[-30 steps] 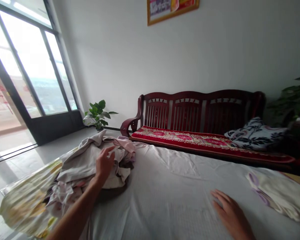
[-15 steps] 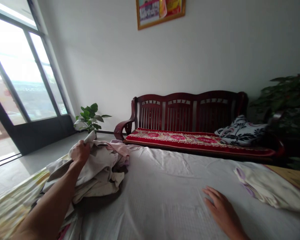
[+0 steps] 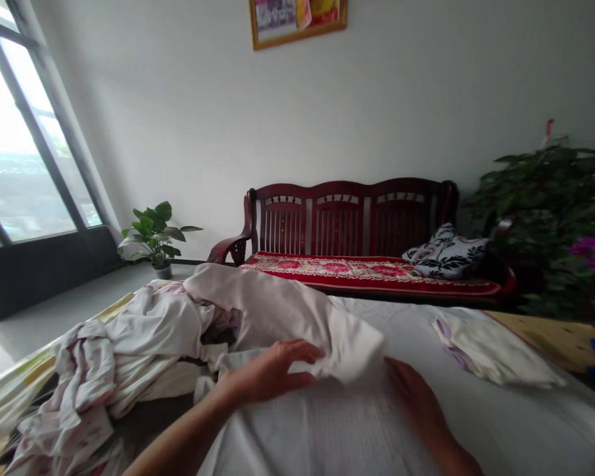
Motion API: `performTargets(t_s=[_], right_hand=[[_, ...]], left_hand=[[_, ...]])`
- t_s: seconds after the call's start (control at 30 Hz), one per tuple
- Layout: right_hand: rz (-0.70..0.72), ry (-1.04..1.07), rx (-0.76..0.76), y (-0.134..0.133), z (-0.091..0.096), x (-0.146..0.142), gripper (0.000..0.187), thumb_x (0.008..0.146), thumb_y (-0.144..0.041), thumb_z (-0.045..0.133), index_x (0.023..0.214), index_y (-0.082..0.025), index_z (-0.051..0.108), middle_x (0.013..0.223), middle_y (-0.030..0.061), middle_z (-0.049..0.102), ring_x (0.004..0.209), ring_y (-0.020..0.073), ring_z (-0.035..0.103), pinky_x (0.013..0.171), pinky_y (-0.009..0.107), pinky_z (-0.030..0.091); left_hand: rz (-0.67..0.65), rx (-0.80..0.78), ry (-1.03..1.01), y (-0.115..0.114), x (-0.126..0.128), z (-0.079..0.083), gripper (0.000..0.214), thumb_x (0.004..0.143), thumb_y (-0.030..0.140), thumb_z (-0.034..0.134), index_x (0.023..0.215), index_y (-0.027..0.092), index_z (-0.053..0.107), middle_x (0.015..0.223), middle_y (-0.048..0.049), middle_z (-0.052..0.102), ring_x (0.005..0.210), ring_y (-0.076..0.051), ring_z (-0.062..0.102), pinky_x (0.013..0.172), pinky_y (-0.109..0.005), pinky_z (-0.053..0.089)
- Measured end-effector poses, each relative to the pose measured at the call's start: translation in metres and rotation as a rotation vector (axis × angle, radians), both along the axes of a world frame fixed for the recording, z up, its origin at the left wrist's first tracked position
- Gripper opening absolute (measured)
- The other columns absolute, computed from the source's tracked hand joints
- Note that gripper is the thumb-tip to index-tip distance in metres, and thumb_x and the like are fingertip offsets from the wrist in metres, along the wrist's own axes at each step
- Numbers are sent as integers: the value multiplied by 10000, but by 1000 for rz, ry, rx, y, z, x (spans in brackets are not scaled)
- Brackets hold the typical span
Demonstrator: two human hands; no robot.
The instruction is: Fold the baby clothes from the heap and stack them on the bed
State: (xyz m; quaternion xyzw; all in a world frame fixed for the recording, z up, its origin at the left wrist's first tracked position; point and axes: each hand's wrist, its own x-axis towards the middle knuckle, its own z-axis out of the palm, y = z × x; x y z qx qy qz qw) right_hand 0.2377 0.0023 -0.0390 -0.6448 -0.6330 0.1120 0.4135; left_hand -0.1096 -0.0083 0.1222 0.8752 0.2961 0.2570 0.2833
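My left hand (image 3: 272,372) grips the near edge of a pale beige cloth (image 3: 287,311), thumb under and fingers curled over it. This cloth stretches from a heap of crumpled clothes (image 3: 129,350) on the left out onto the white sheet (image 3: 357,430) that covers the table. Close to the cloth's right corner, my right hand (image 3: 414,400) lies flat on the sheet with its fingers stretched out, and it holds nothing.
A folded cream cloth with purple print (image 3: 490,344) lies at the right of the table. Behind stand a dark red wooden bench (image 3: 357,225) with a patterned cushion (image 3: 446,251), a small potted plant (image 3: 153,235) and a large leafy plant (image 3: 550,211).
My left hand took a beige cloth from the top of the heap and dragged it rightward onto the sheet. My right hand stayed flat on the sheet. The view turned to the right.
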Motion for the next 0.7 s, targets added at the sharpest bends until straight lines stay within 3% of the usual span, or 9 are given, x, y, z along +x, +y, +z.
performTargets(t_s=[0.07, 0.13, 0.23, 0.37, 0.47, 0.7], right_hand=[[7, 46, 2, -2, 3, -1, 482, 869, -401, 369, 1167, -203, 692, 1211, 106, 720, 1163, 251, 651, 1045, 423, 496], [15, 52, -7, -3, 4, -2, 471, 870, -379, 357, 1141, -208, 702, 1192, 100, 730, 1152, 245, 657, 1047, 422, 494], [1, 39, -18, -3, 6, -4, 463, 865, -337, 352, 1126, -210, 712, 1180, 96, 736, 1146, 245, 660, 1052, 431, 488], [10, 19, -14, -4, 11, -7, 461, 882, -324, 344, 1118, -196, 719, 1164, 106, 739, 1134, 243, 662, 1042, 426, 495], [22, 13, -5, -6, 16, -9, 443, 891, -303, 349, 1107, -209, 724, 1146, 97, 744, 1117, 235, 667, 1032, 418, 500], [49, -31, 35, -8, 17, -13, 418, 844, -200, 387, 1085, -233, 728, 1130, 83, 743, 1101, 226, 657, 1024, 397, 495]], left_hand=[[106, 105, 86, -2, 8, -22, 315, 899, 239, 608, 1209, 270, 654, 1202, -34, 698, 1109, -194, 651, 988, -328, 499], [305, 202, 120, 8, 6, -47, 272, 918, 225, 566, 1164, 261, 675, 1198, -44, 698, 1132, -214, 638, 1020, -370, 481], [500, 231, 224, 28, -4, -88, 325, 923, 241, 551, 1233, 253, 648, 1274, -70, 664, 1182, -246, 615, 1046, -424, 464], [586, 307, 331, 37, -11, -129, 375, 899, 246, 586, 1271, 240, 635, 1341, -71, 634, 1316, -279, 520, 1128, -483, 383], [593, 367, 336, 34, -11, -140, 400, 902, 232, 576, 1299, 239, 617, 1343, -69, 637, 1328, -279, 505, 1136, -496, 366], [585, 398, 335, 34, -11, -139, 395, 902, 239, 568, 1293, 253, 621, 1326, -65, 649, 1303, -278, 522, 1117, -483, 385]])
